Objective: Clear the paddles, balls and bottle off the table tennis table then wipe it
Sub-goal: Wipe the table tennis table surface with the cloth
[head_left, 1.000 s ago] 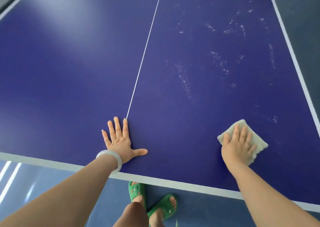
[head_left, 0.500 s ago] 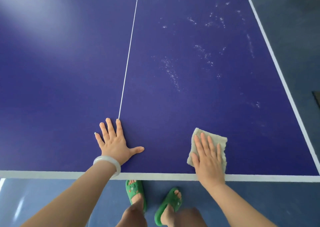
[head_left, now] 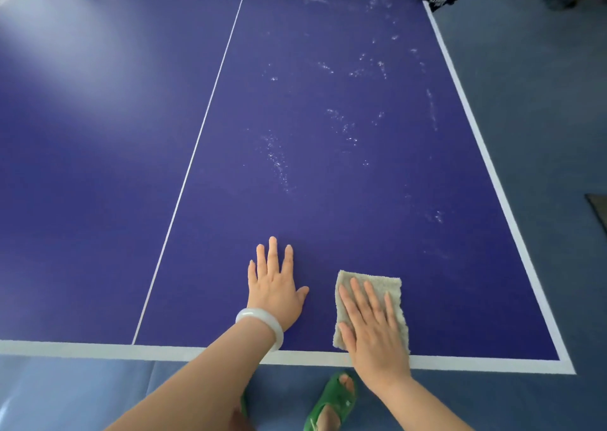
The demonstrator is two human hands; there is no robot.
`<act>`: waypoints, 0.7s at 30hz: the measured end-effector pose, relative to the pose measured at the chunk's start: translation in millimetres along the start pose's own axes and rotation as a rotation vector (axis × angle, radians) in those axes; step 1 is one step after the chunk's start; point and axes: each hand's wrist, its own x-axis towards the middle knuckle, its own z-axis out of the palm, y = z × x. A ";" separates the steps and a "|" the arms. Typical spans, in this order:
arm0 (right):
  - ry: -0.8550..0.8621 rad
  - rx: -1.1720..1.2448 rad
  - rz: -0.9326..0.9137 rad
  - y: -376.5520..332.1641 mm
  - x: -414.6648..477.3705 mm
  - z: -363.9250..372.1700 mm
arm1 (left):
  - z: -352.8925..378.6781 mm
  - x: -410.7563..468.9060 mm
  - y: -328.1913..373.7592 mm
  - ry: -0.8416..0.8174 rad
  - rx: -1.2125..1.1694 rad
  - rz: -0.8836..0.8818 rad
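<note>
I look down at the near end of a dark blue table tennis surface (head_left: 328,102), edged in white, with a thin white centre line (head_left: 197,154) running away from me. My left hand (head_left: 276,292) lies flat on the surface, fingers straight and spread, holding nothing; a pale bracelet (head_left: 262,322) circles that wrist. Just to its right, my right hand (head_left: 374,329) presses flat, fingers straight, on a small beige cloth (head_left: 391,286), which lies at the near edge by the white border. Beyond the cloth, whitish specks (head_left: 277,161) and smears are scattered over the right half, up towards the far corner where a dark net clamp (head_left: 438,0) sits. Below the edge, a green sandal (head_left: 335,401) on my foot stands on grey-blue floor (head_left: 542,102)
</note>
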 end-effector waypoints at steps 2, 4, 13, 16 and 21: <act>-0.020 -0.025 0.100 51.7 -13.2 -3.0 | 12.2 2.0 30.5 -0.022 0.018 -0.013; -0.038 -0.046 0.219 96.0 -18.1 -7.9 | 22.6 4.6 49.5 -0.023 0.016 -0.078; 0.005 0.029 0.034 68.2 -7.9 -8.8 | 34.2 12.6 57.3 -0.059 0.040 -0.170; -0.002 0.006 -0.200 99.3 -24.3 -5.4 | 35.3 13.1 56.5 -0.056 0.040 -0.175; 0.003 -0.054 0.216 203.4 -56.5 -9.3 | 39.7 14.3 54.7 -0.033 0.045 -0.176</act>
